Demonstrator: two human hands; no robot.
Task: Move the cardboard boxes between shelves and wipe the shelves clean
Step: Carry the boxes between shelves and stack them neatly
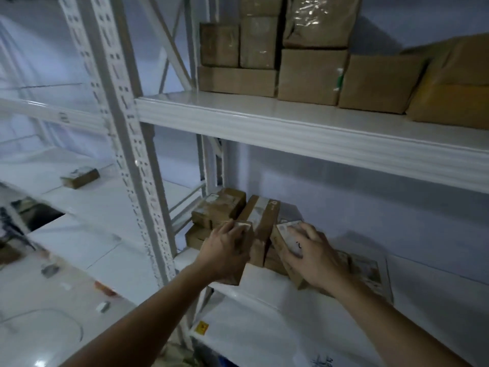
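On the lower white shelf [264, 290] lies a cluster of small cardboard boxes [219, 207] near the left upright. My left hand [225, 250] grips one small box [244, 234] at the shelf's front edge. My right hand [315, 255] is closed over another box with a white label [287, 235], tilted against the pile. An upright box [260, 215] stands between the two hands. A flat parcel [370, 271] lies under my right wrist. The upper shelf [264, 120] carries several larger brown boxes [312, 75].
A perforated white upright [127, 144] stands left of the boxes. The neighbouring shelf unit on the left holds one small box [79, 177]. A yellow-wrapped parcel [449, 102] sits far right on the upper shelf. Small scraps [104, 287] lie on the tiled floor.
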